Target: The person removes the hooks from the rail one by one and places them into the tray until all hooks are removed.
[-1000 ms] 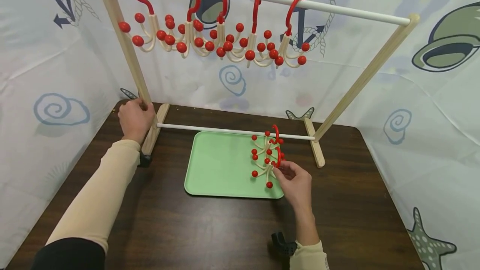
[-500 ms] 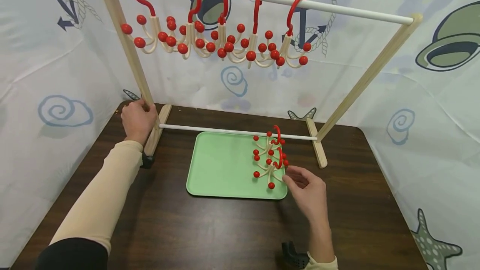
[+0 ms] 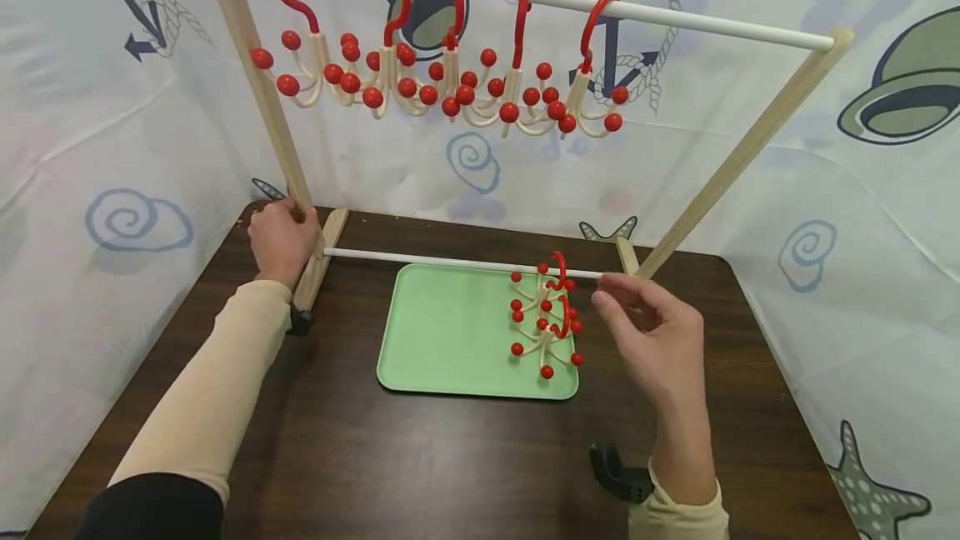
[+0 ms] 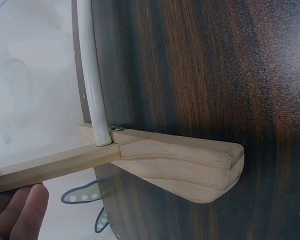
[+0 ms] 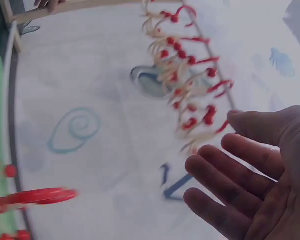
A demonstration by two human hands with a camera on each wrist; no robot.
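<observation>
My left hand point(image 3: 281, 242) grips the left wooden post point(image 4: 59, 162) of the drying rack low down, thumb on one side and fingers on the other in the left wrist view. My right hand point(image 3: 660, 332) is raised to the right of the green tray point(image 3: 442, 332), its fingers loosely bent and holding nothing; the palm shows in the right wrist view. Two small octopus-like hangers point(image 3: 547, 336), with red hooks and red-balled cream arms, lie on the tray's right side. Several matching hangers point(image 3: 387, 65) hang in a row from the white top rail point(image 3: 697, 19).
A lower white bar point(image 3: 450, 260) joins the rack's feet just behind the tray. The right post point(image 3: 750, 144) leans up beyond my right hand. White printed cloth point(image 3: 375, 165) encloses the dark wooden table point(image 3: 420, 465) at the back and sides.
My right hand has let go of the nearer hanger on the tray and moved right and up, away from it. The left hand keeps its hold on the post.
</observation>
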